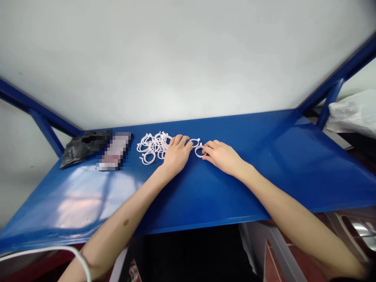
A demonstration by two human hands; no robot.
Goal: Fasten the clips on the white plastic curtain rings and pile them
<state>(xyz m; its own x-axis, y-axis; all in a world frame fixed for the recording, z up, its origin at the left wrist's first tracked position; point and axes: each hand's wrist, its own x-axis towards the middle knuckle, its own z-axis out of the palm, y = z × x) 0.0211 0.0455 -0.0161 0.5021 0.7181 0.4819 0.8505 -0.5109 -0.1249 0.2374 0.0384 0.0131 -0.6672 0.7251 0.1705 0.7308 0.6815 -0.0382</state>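
Two white plastic rings with small knobs lie between my hands on the blue tabletop. My left hand (178,153) is closed, with its thumb and forefinger at the edge of the farther ring (194,140). The fingers of my right hand (222,157) pinch the right side of the nearer ring (200,156). The two rings touch or overlap; whether they are linked I cannot tell. Left of my left hand lies a tangled pile of similar white rings (149,157), partly hidden behind that hand.
The glossy blue table (199,196) meets a pale wall (188,58) at the back. A black plastic bag (78,150) and a pixelated flat object (115,150) lie at the left. Blue frame bars flank both sides. A white cable (58,248) crosses my left forearm; a whitish bag (355,111) sits far right.
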